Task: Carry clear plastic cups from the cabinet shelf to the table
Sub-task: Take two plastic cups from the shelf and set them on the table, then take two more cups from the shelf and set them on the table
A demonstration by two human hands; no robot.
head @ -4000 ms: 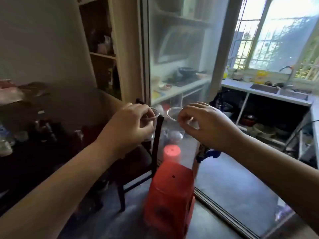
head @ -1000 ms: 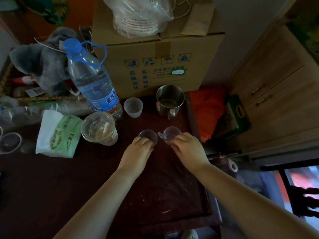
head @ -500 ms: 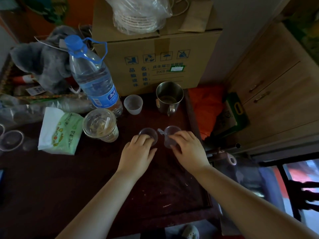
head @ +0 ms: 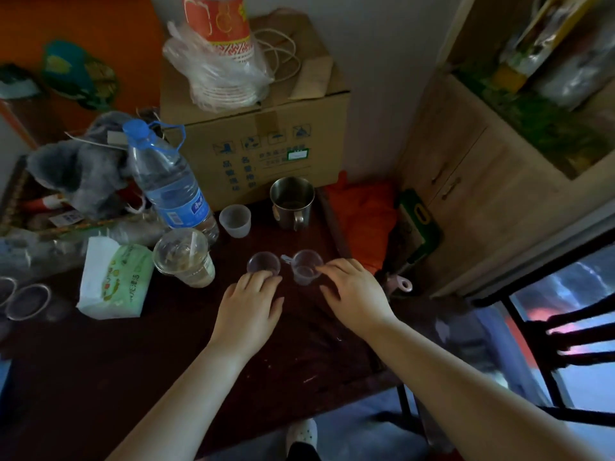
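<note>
Clear cups point(head: 263, 263) upright on table point(head: 133, 361); left hand point(head: 248, 307), right hand point(head: 354, 294) fingertips touching rims

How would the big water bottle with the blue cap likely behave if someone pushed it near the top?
The water bottle stands tall on a narrow base, so it would probably tip rather than slide. It looks mostly full, so likely heavy for its size. If it fell it might knock the lidded drink cup standing right beside it on the table.

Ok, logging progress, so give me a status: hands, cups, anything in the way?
Left hand open behind left clear plastic cup. Right hand open, fingertips at right clear plastic cup. Both cups upright on dark wooden table. Nothing in the way.
</note>
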